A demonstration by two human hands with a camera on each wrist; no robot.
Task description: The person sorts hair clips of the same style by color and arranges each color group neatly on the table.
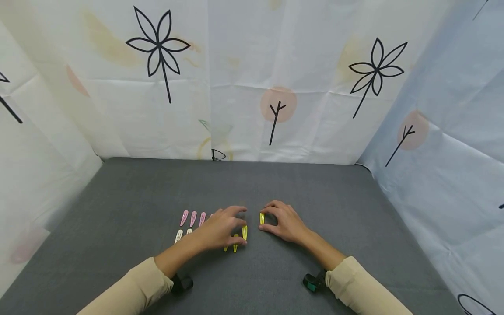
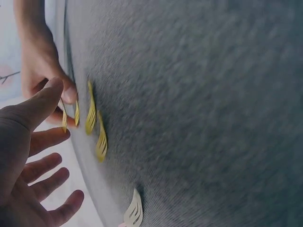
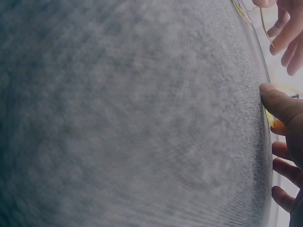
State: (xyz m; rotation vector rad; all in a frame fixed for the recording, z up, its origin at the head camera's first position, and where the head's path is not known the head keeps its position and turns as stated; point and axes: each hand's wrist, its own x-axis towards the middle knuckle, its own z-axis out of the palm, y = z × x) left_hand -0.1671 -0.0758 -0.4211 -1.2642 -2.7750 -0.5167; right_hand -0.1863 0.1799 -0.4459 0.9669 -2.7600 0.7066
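Observation:
My left hand [image 1: 220, 227] pinches a yellow hair clip [image 2: 64, 117] end to end between thumb and index finger, the other fingers spread. Across a small gap, my right hand [image 1: 285, 222] holds another yellow hair clip [image 1: 261, 218] upright in the head view, thumb at one end and index finger at the other. Two more yellow clips, one nearer [image 2: 101, 139] and one farther [image 2: 91, 111] in the left wrist view, lie on the table beside the left hand. In the head view the left thumb overlaps one of them.
Left of the left hand, pink clips [image 1: 193, 218] lie in a row, the last partly hidden by that hand. Below them are cream clips [image 1: 179, 236], also partly covered. The grey table [image 1: 315, 192] meets patterned white cloth walls [image 1: 236, 52] at the back and sides.

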